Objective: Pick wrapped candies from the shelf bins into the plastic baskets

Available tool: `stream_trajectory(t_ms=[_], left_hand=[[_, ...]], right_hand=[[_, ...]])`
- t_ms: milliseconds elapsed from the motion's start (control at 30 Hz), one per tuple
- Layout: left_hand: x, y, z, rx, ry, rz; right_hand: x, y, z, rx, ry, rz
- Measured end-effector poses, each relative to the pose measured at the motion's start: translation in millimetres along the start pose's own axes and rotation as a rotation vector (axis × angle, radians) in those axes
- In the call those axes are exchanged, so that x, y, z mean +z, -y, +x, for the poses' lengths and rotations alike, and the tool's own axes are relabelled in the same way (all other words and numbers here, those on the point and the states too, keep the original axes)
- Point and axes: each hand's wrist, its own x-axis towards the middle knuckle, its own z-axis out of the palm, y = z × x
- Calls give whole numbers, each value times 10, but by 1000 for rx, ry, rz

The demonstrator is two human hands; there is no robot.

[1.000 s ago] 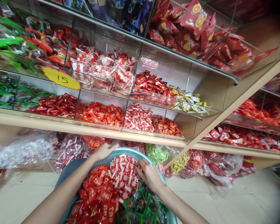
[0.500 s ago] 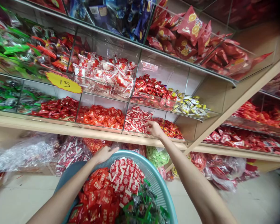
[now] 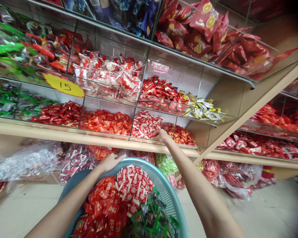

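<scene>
while among crinkly red-white sachets (image 3: 145, 125), right hand (image 3: 161, 136), grip unclear; left hand (image 3: 111, 162) clenched on round teal basket (image 3: 168, 194)

Basket (image 3: 167, 190) before shelf (image 3: 64, 134), sweets (image 3: 132, 185) in both, bags (image 3: 27, 162) beneath shelf

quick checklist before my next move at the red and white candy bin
1. Left hand grip on the round teal plastic basket rim: ok, fingers curl over it.
2. Right hand at the clear shelf bin of small red-and-white wrapped sweets: ok, fingertips on the pile.
3. Sweets held in that grip: cannot tell, fingers hidden.
4. Matching red-and-white pile in the basket: ok, at its far side.
5. Basket load: ok, nothing over the rim.
</scene>
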Motion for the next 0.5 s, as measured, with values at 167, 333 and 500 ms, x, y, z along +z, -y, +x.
stream_trajectory(t_ms=[167,333,500], left_hand=[[-10,-31,-24,1,3,-10],[-20,-65,-50,-10,-2,-37],[-23,-78,-66,-9,-9,-23]], right_hand=[[11,12,-65,-53,-41,-5],[31,-42,-159,-149,-256,40],[-42,-2,-295,-211,-422,452]])
